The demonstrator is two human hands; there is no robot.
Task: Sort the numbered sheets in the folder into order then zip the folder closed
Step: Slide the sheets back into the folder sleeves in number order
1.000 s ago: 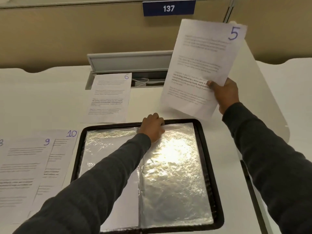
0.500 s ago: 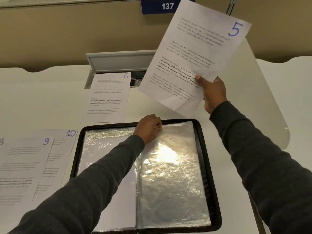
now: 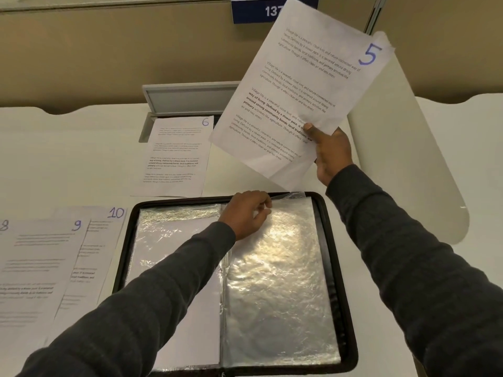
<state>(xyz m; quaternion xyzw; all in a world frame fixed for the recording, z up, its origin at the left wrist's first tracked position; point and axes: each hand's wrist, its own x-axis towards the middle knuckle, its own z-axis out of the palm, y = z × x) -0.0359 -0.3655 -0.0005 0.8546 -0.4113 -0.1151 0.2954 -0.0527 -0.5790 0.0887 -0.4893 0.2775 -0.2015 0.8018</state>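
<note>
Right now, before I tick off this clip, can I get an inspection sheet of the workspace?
Surface: white desk, bare around the papers.
Job's things: black zip folder lies open; sheet 5 is held in the air; sheet 6 lies flat beyond the folder; sheet 8, sheet 9 and sheet 10 overlap at left.
Clutter: nothing seen.
Hands: left hand pinches the top edge of the clear sleeve; right hand grips sheet 5 near its lower corner.
Cables: nothing seen.
Surroundings: beige partition, blue 137 sign, raised grey flap, white divider.
</note>
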